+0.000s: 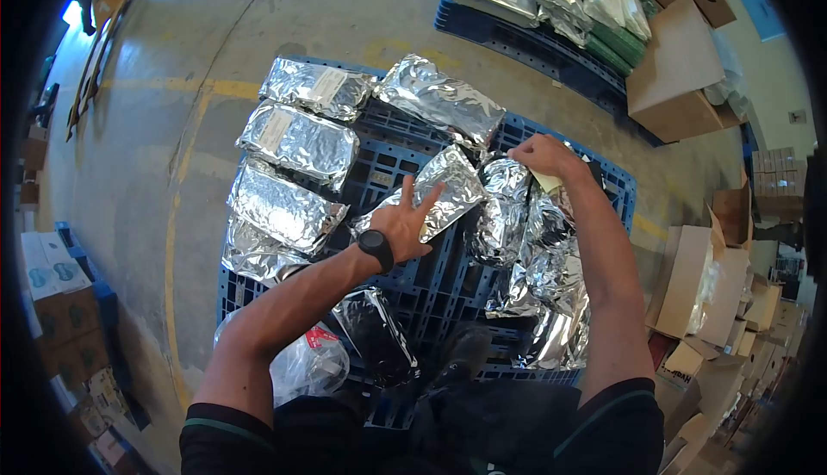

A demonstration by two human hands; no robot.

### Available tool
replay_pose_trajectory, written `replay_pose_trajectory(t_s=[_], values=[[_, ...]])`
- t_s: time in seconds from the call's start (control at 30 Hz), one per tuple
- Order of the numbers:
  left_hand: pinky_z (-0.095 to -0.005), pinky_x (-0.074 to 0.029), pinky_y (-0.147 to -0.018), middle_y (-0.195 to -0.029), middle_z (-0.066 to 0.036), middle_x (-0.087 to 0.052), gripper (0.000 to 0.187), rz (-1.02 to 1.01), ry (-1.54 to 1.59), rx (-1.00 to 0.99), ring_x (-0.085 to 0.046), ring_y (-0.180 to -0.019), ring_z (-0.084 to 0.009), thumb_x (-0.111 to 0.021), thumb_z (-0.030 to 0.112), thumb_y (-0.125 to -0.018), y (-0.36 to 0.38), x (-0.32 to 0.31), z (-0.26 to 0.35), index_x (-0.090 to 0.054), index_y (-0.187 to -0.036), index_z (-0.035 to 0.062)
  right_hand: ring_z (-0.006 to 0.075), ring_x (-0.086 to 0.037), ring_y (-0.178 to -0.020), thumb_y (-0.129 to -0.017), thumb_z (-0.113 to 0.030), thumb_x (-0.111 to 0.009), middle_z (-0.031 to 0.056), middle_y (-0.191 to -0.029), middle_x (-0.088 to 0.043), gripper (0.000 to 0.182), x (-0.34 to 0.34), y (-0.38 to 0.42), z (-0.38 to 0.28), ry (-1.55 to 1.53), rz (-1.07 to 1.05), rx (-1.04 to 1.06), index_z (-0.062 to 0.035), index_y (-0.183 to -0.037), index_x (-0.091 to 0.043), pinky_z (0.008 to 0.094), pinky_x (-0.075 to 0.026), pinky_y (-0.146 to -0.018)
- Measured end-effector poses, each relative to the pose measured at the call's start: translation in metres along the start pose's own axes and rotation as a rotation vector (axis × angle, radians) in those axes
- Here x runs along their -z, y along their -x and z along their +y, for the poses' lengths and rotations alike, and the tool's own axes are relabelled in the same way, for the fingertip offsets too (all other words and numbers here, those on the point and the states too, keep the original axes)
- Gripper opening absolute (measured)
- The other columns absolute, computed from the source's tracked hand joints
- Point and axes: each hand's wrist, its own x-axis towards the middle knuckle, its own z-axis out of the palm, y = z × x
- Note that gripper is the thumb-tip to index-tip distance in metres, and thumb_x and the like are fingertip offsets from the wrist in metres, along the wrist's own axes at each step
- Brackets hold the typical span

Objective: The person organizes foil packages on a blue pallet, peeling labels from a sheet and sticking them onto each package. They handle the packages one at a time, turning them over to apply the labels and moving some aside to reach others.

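My left hand (408,222), below a dark watch, lies with spread fingers on a silver foil package (452,189) in the middle of a blue plastic pallet (372,141). My right hand (544,156) is closed at the top of an upright-looking foil package (502,204), beside a small yellowish paper (546,180); what its fingers hold is too small to name. Several foil packages (297,135) line the pallet's left side, two with pale labels. Another foil package (439,100) lies at the top. More crumpled foil packages (551,273) fill the right side.
A dark package (376,335) and a clear plastic bag (312,367) with red print lie near my feet. Another loaded pallet (534,51) stands at the top right, beside open cardboard boxes (676,79). More boxes (65,294) are at the left. A yellow pallet jack (99,44) stands far left.
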Motion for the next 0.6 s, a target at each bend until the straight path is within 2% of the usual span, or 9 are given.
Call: replay_pose_trajectory(t_s=[0.1, 0.17, 0.2, 0.23, 0.37, 0.43, 0.5, 0.57, 0.6], values=[[-0.0474, -0.059, -0.075, -0.145, -0.034, -0.027, 0.116, 0.071, 0.022, 0.064, -0.066, -0.088, -0.0477, -0.086, 0.030, -0.065, -0.001, -0.007, 0.008, -0.013, -0.155, 0.0275, 0.0344, -0.066, -0.103, -0.081, -0.048, -0.066, 0.0162, -0.109, -0.071, 0.042, 0.004, 0.014, -0.009, 0.070, -0.070, -0.027, -0.0123, -0.102, -0.075, 0.0425, -0.050, -0.091], [-0.0472, -0.058, -0.067, -0.145, -0.039, -0.026, 0.119, 0.102, -0.010, 0.069, -0.068, -0.082, -0.0467, -0.087, 0.030, -0.065, -0.005, -0.015, 0.009, -0.010, -0.156, 0.0241, 0.0325, -0.068, -0.078, -0.079, -0.046, -0.065, 0.0171, -0.082, -0.071, 0.042, -0.003, 0.018, -0.009, 0.234, -0.101, 0.099, -0.0058, -0.087, -0.073, 0.0430, -0.050, -0.075], [-0.0471, -0.059, -0.067, -0.142, -0.039, -0.030, 0.120, 0.113, -0.010, 0.067, -0.067, -0.082, -0.0476, -0.087, 0.028, -0.063, -0.009, -0.014, 0.008, -0.010, -0.156, 0.0257, 0.0344, -0.067, -0.077, -0.076, -0.045, -0.066, 0.0179, -0.080, -0.070, 0.041, -0.009, 0.021, -0.011, 0.244, -0.076, 0.116, -0.0050, -0.083, -0.073, 0.0437, -0.051, -0.074], [-0.0471, -0.059, -0.067, -0.142, -0.039, -0.030, 0.120, 0.113, -0.016, 0.065, -0.067, -0.082, -0.0476, -0.087, 0.028, -0.063, -0.010, -0.013, 0.006, -0.010, -0.156, 0.0257, 0.0344, -0.067, -0.077, -0.076, -0.045, -0.066, 0.0179, -0.080, -0.070, 0.041, -0.014, 0.023, -0.013, 0.239, -0.072, 0.116, -0.0050, -0.083, -0.073, 0.0437, -0.051, -0.074], [-0.0504, -0.057, -0.075, -0.124, -0.029, -0.048, 0.119, 0.081, -0.001, -0.071, -0.065, -0.088, -0.0478, -0.083, 0.025, -0.057, -0.005, 0.006, 0.007, -0.016, -0.154, 0.0319, 0.0340, -0.067, -0.073, -0.073, -0.043, -0.067, 0.0179, -0.076, -0.068, 0.041, -0.011, 0.032, -0.023, 0.327, -0.117, 0.121, -0.0034, -0.080, -0.071, 0.0450, -0.050, -0.071], [-0.0505, -0.057, -0.077, -0.121, -0.027, -0.053, 0.118, 0.011, 0.066, -0.058, -0.065, -0.089, -0.0472, -0.082, 0.028, -0.057, 0.000, 0.017, 0.011, -0.015, -0.154, 0.0345, 0.0348, -0.069, -0.096, -0.073, -0.040, -0.069, 0.0192, -0.102, -0.071, 0.045, 0.000, 0.041, -0.031, 0.328, -0.264, 0.010, -0.0054, -0.102, -0.074, 0.0427, -0.052, -0.085], [-0.0493, -0.058, -0.075, -0.119, -0.024, -0.055, 0.119, 0.055, 0.025, -0.082, -0.067, -0.087, -0.0448, -0.081, 0.030, -0.056, -0.001, 0.021, 0.007, -0.015, -0.154, 0.0368, 0.0347, -0.069, -0.095, -0.073, -0.040, -0.069, 0.0190, -0.102, -0.072, 0.045, 0.004, 0.043, -0.027, 0.306, -0.260, 0.021, -0.0053, -0.101, -0.074, 0.0426, -0.053, -0.084], [-0.0478, -0.059, -0.070, -0.126, -0.021, -0.054, 0.119, 0.017, -0.103, -0.298, -0.069, -0.081, -0.0422, -0.081, 0.029, -0.056, 0.002, 0.050, 0.015, -0.015, -0.154, 0.0388, 0.0346, -0.069, -0.094, -0.073, -0.040, -0.069, 0.0189, -0.101, -0.072, 0.045, 0.001, 0.043, -0.018, 0.294, -0.268, 0.034, -0.0052, -0.101, -0.074, 0.0425, -0.053, -0.083], [-0.0440, -0.060, -0.063, -0.132, -0.019, -0.053, 0.118, 0.056, -0.198, -0.405, -0.069, -0.075, -0.0395, -0.081, 0.028, -0.056, 0.001, 0.058, 0.016, -0.017, -0.154, 0.0408, 0.0327, -0.067, -0.081, -0.072, -0.041, -0.069, 0.0173, -0.087, -0.069, 0.040, 0.000, 0.044, -0.018, 0.273, -0.226, 0.093, -0.0056, -0.091, -0.074, 0.0434, -0.051, -0.075]])
